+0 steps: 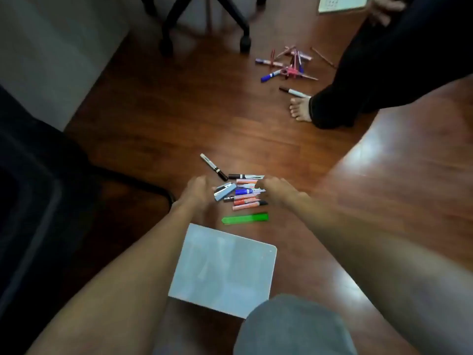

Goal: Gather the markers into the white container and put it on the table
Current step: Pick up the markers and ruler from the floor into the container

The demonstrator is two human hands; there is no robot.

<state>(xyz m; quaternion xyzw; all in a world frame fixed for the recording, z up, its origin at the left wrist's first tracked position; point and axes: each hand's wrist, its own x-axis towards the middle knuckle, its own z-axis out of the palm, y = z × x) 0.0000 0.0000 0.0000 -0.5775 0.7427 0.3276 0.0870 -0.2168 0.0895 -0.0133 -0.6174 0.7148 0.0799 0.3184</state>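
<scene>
A cluster of markers (244,194) lies on the wooden floor in front of me, with a blue-grey eraser (224,191) at its left and a green ruler (245,218) just below it. My left hand (195,189) rests at the cluster's left edge, my right hand (277,190) at its right edge, fingers curled toward the markers. Neither hand visibly holds anything. One black-and-white marker (213,167) lies apart, above the cluster. The white container (222,267) stands on the floor between my forearms. A second heap of markers (286,64) lies farther away.
Another person's bare foot (300,108) and dark trouser leg stand beside a lone marker (294,92) at the right. An office chair base (204,24) is at the top. A dark chair (38,201) fills the left. My grey-clad knee (294,326) is at the bottom.
</scene>
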